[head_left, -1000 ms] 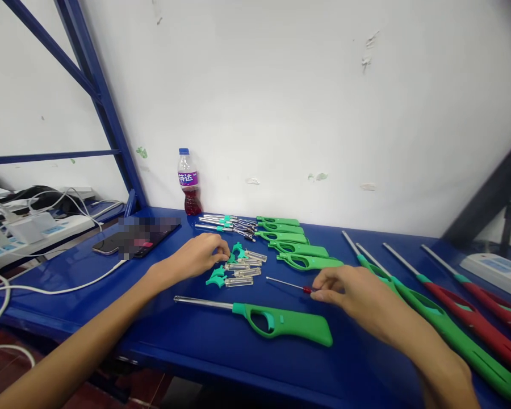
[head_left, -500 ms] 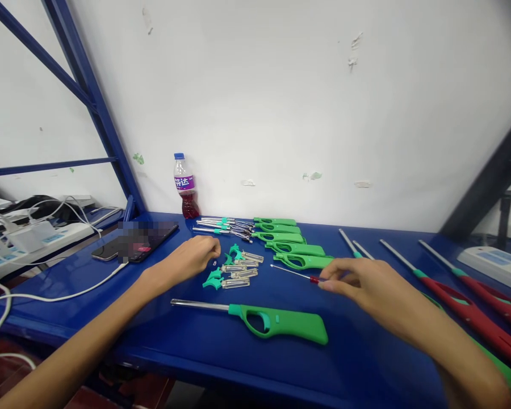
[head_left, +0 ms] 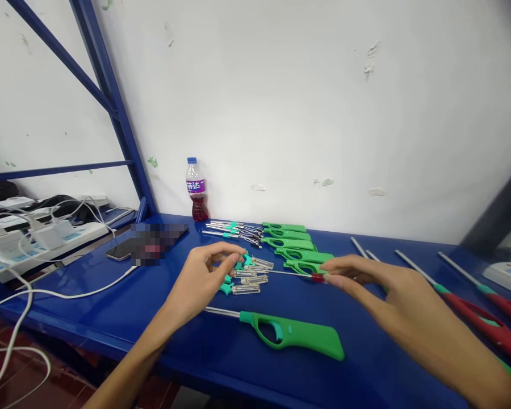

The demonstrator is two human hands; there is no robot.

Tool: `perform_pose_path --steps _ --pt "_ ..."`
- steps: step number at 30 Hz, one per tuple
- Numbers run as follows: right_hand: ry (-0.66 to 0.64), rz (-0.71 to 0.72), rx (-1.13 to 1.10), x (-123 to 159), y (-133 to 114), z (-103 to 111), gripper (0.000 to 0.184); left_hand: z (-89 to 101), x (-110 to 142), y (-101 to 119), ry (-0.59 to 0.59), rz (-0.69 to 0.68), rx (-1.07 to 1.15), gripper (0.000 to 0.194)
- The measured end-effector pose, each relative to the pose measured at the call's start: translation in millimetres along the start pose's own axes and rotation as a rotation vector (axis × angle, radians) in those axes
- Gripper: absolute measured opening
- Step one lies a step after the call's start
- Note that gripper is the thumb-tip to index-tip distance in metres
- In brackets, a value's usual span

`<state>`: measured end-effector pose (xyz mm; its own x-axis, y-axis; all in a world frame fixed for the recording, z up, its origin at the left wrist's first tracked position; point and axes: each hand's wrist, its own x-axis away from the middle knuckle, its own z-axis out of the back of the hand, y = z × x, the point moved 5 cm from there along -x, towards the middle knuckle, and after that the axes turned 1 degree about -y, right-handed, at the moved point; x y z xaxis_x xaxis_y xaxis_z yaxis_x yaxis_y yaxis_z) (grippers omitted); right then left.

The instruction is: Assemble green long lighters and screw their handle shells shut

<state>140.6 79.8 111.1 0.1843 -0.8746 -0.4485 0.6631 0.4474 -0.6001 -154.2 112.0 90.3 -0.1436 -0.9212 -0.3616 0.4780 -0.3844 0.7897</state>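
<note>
My right hand (head_left: 378, 284) pinches the red handle of a thin screwdriver (head_left: 293, 274), whose metal shaft points left just above the blue table (head_left: 111, 307). My left hand (head_left: 200, 278) hovers over a cluster of small clear and teal parts (head_left: 249, 278), thumb and fingers curled into a loose pinch; what they hold, if anything, is too small to see. In front of both hands a green long-nosed lighter (head_left: 298, 335) lies flat with its metal tube pointing left.
A row of green lighter bodies (head_left: 293, 244) and metal tubes (head_left: 225, 227) lies behind the parts. A drink bottle (head_left: 197, 190) stands by the wall. A phone (head_left: 153, 244) with a white cable (head_left: 68, 292) lies left; power strips (head_left: 34, 238) lie beyond. Red lighters (head_left: 477, 318) lie right.
My left hand has lifted off the table and now hovers over the small parts with fingers pinched. My right hand has raised the screwdriver slightly. The camera has shifted.
</note>
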Motion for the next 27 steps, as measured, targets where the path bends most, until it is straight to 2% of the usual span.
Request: perform_pose_path --steps 4,9,18,23,27 --pt "0.136 0.122 -0.016 4 -24 1 0.018 -3.6 11 3 0.020 0.057 0.235 0.038" --pt "0.180 0.205 -0.008 10 -35 -1 0.018 -12.3 17 8 0.001 0.092 0.454 0.033" --pt "0.216 0.160 -0.001 7 -34 -5 0.021 -13.9 23 11 0.069 0.159 0.716 0.026" --pt "0.242 0.123 -0.010 7 -37 -11 0.019 -10.3 27 16 0.186 0.126 0.819 0.021" --pt "0.267 0.138 -0.054 7 -43 -15 0.017 -7.8 27 17 0.232 0.103 0.834 0.018"
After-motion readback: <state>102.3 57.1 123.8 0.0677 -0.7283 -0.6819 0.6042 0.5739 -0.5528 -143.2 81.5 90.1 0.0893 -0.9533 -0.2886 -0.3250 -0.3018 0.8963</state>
